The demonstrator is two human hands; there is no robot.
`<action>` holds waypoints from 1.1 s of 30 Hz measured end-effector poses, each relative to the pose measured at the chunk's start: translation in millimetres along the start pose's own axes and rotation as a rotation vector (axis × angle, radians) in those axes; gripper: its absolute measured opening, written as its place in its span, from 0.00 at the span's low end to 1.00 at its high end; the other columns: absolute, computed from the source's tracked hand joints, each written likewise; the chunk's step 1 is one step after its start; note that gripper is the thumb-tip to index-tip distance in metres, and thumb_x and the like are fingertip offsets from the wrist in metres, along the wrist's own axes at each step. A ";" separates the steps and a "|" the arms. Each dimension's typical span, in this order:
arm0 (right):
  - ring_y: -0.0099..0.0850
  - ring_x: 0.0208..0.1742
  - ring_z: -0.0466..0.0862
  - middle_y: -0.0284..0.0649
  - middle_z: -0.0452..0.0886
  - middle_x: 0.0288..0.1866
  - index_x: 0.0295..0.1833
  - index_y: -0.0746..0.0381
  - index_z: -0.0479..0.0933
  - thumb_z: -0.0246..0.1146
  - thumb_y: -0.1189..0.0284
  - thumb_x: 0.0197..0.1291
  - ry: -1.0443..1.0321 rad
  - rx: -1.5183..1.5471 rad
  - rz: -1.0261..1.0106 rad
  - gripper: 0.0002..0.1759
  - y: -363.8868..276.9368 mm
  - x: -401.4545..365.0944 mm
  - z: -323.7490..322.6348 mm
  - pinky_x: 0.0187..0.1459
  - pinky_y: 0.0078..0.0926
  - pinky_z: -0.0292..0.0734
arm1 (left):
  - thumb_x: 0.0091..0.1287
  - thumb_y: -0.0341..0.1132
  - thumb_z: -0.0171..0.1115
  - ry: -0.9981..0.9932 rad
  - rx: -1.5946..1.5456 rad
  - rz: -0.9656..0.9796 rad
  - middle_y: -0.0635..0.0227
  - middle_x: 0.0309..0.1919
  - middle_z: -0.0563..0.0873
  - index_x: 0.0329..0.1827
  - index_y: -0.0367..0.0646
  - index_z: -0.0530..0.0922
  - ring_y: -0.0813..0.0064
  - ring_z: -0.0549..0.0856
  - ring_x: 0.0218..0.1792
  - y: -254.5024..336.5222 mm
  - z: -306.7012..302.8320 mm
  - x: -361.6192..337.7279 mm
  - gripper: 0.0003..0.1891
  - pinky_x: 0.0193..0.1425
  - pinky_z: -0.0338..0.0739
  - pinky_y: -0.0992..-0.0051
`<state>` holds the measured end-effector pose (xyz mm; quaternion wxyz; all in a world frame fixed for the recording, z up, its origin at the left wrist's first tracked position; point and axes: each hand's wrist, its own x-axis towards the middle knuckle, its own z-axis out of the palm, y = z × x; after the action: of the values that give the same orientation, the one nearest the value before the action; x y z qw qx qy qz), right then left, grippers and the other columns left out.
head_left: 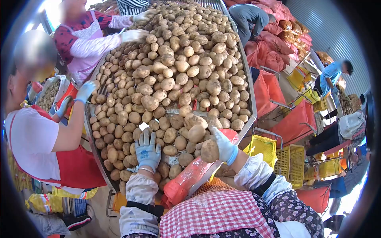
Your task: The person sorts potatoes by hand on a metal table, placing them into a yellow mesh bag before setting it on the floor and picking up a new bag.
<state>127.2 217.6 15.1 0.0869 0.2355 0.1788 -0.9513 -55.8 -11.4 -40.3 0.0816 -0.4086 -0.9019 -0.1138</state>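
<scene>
A big heap of potatoes (170, 83) covers the sorting table in front of me. My left hand (147, 154), in a pale blue glove, lies palm down on potatoes at the near side, its fingers stretched apart. A small white scrap (143, 126) lies just beyond its fingertips. Closer to the table's right edge, my right hand (224, 146), gloved the same way, is curled around a brown potato (209, 151); part of its grip is hidden. Red plastic sheeting (180, 182) covers the near edge between my forearms.
Co-workers with gloved hands (85, 92) reach over the table's left side. A metal rim (247, 79) bounds the table. To the right stand red bags on frames (266, 93), a yellow crate (291, 162) and stacked red sacks (274, 43). More people work there.
</scene>
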 end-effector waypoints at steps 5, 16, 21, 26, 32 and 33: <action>0.49 0.56 0.79 0.54 0.76 0.58 0.70 0.66 0.59 0.58 0.61 0.62 -0.130 0.105 -0.200 0.34 -6.7 -41.6 7.3 0.61 0.52 0.72 | 0.59 0.42 0.61 -0.053 -0.287 -0.051 0.50 0.69 0.65 0.65 0.40 0.69 0.49 0.64 0.68 34.4 -7.6 -10.6 0.31 0.72 0.57 0.56; 0.44 0.46 0.82 0.45 0.83 0.43 0.54 0.64 0.74 0.57 0.69 0.62 0.076 -0.036 -0.476 0.16 -39.7 -102.4 -69.6 0.51 0.45 0.79 | 0.63 0.43 0.56 -0.270 -0.360 0.256 0.49 0.64 0.70 0.68 0.41 0.65 0.49 0.68 0.66 136.0 -12.9 -5.1 0.30 0.69 0.62 0.58; 0.39 0.46 0.82 0.43 0.82 0.45 0.54 0.64 0.74 0.53 0.66 0.68 0.679 -0.459 -0.496 0.16 -76.2 -192.3 -202.6 0.49 0.37 0.79 | 0.56 0.34 0.65 0.063 -0.441 0.100 0.50 0.67 0.67 0.71 0.45 0.64 0.45 0.69 0.64 112.4 -31.5 23.2 0.36 0.68 0.65 0.56; 0.33 0.59 0.77 0.49 0.78 0.56 0.59 0.68 0.73 0.53 0.68 0.67 1.081 -1.465 -0.698 0.20 -70.2 -182.9 -212.2 0.62 0.28 0.70 | 0.47 0.35 0.73 -0.031 -0.238 0.282 0.49 0.65 0.67 0.70 0.50 0.65 0.47 0.70 0.62 127.3 -13.4 95.7 0.42 0.68 0.65 0.60; 0.33 0.62 0.74 0.46 0.71 0.64 0.70 0.60 0.63 0.63 0.70 0.63 0.282 -0.876 -0.745 0.31 -81.4 -94.4 -61.8 0.61 0.30 0.71 | 0.39 0.46 0.81 0.192 -0.522 0.119 0.52 0.55 0.74 0.64 0.37 0.65 0.53 0.75 0.55 140.3 -18.2 77.6 0.49 0.62 0.70 0.61; 0.33 0.64 0.72 0.45 0.69 0.66 0.71 0.60 0.61 0.64 0.69 0.63 0.221 -0.900 -0.672 0.33 -78.7 -86.4 -28.0 0.62 0.30 0.70 | 0.40 0.48 0.80 0.157 -0.524 0.137 0.51 0.55 0.75 0.66 0.37 0.63 0.52 0.75 0.55 151.9 -32.5 70.1 0.50 0.60 0.70 0.60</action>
<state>194.8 307.8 57.0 -0.1477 0.2036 0.6393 -0.7267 15.1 127.4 28.8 0.0502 -0.4659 -0.8028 -0.3686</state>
